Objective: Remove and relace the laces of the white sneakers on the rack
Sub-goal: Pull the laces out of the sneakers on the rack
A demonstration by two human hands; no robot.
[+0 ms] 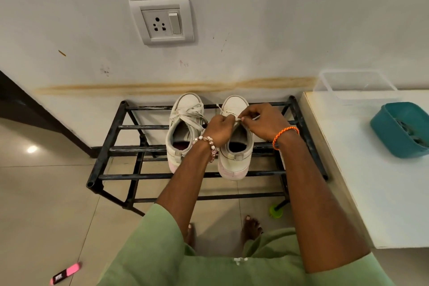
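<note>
**White sneakers on rack, right shoe's lace in hand**

Black metal rack (109, 148) against the wall, holding two white sneakers side by side, toes at 12 o'clock. Left sneaker (184, 132): laced, lace ends loose across the tongue. Right sneaker (235, 146): both hands over its throat. Left hand (220, 131), beaded bracelet at the wrist, fingers curled and pinching the lace (238, 119). Right hand (264, 123), orange thread band at the wrist, fingertips pinching the same lace just beside the left. At 3 o'clock, white table (371, 193) with teal tub (390, 137) and clear container (355, 86). At 7 o'clock, pink highlighter (65, 273) on the floor. At 12 o'clock, wall socket (161, 21)
</note>
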